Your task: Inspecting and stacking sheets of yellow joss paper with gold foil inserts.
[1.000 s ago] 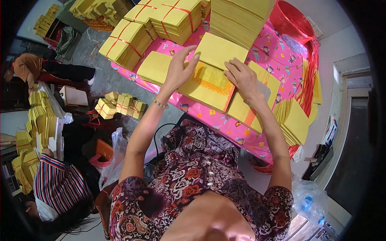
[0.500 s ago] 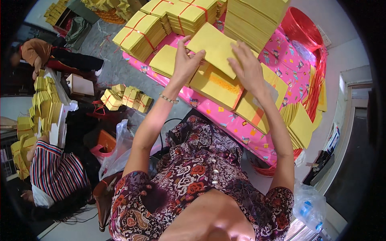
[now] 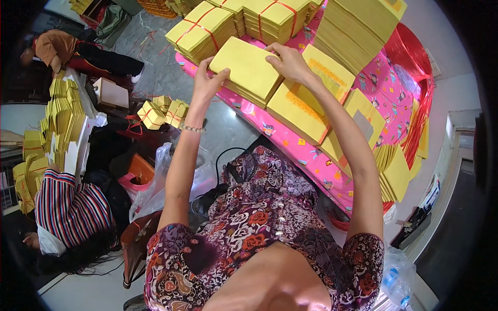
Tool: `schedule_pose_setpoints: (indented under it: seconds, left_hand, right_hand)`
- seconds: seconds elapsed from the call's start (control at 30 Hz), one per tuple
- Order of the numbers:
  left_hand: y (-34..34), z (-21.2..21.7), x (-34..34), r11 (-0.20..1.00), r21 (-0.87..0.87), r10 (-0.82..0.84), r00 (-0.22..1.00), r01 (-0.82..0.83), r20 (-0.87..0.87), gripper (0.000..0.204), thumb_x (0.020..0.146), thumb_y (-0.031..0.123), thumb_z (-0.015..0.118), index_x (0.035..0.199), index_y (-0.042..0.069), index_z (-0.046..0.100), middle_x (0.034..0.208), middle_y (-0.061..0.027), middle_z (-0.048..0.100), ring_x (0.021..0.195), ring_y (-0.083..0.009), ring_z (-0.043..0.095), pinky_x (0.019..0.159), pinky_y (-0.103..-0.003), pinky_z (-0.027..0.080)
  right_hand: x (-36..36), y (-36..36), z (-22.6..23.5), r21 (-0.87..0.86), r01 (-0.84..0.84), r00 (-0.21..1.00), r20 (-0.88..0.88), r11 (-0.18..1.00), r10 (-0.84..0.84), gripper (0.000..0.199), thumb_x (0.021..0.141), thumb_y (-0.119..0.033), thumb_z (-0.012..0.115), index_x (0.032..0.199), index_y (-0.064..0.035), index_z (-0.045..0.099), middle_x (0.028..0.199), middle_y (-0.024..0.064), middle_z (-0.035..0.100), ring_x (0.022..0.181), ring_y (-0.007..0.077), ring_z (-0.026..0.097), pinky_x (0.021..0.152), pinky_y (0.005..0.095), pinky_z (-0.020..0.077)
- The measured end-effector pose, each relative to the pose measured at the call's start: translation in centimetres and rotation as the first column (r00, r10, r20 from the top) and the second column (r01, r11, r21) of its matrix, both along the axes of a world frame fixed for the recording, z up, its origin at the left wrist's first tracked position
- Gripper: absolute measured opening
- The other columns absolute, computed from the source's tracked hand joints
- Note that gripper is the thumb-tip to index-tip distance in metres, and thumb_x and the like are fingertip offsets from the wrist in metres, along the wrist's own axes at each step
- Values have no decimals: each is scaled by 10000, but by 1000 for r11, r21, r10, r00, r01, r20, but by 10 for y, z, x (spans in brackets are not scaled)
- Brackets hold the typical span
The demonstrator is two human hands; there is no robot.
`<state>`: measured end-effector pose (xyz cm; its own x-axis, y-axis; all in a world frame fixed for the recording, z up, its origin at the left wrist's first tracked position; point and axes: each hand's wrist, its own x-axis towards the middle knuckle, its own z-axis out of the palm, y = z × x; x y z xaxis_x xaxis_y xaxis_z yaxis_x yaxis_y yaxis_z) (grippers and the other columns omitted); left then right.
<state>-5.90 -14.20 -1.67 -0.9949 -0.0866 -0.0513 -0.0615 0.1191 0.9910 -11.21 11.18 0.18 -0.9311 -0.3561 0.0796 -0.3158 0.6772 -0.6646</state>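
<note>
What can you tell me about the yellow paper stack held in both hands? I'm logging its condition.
The thick yellow paper stack is a squared, untied block of plain sheets with layered edges showing. It lies tilted on the pink patterned tablecloth. The left hand grips its near-left edge, and the right hand its far-right corner.

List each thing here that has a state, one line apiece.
left hand: gripping the near-left edge of the yellow paper stack
right hand: gripping the stack's far-right edge
yellow paper stack: loose, untied, over the pink table
bundles: tied with red string
</note>
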Motion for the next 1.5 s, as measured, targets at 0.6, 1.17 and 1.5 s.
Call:
schedule_pose_setpoints:
  seconds: [0.6, 1.17, 1.5]
  left_hand:
    - [-8, -51, -2, 980, -198, 0, 999, -11, -53, 613, 783, 208, 830, 1267, -61, 566, 1008, -108, 675, 744, -125, 616, 670, -289, 525]
    - [-2, -54, 2, 844, -530, 1, 990, -77, -143, 680, 762, 271, 815, 1308, -37, 549, 1168, -239, 610, 1047, -345, 630, 902, -412, 515]
    - [6, -13, 10, 747, -644, -20, 962, -166, -271, 699, 812, 313, 780, 1365, -19, 511, 1218, -264, 553, 1185, -411, 520, 1007, -466, 437]
  right_hand:
    - [5, -8, -3, 264, -92, 991, 122, 960, 62, 386, 920, -230, 642, 1244, -24, 618, 1143, 236, 684, 1099, 406, 640, 960, 504, 492]
    - [14, -15, -12, 465, 45, 947, -300, 884, 110, 292, 834, -244, 744, 1035, -41, 686, 962, 181, 679, 923, 347, 672, 794, 476, 541]
    - [105, 69, 37, 94, 57, 978, -204, 994, -37, 211, 913, -246, 664, 1014, -63, 695, 923, 132, 650, 887, 341, 653, 765, 450, 516]
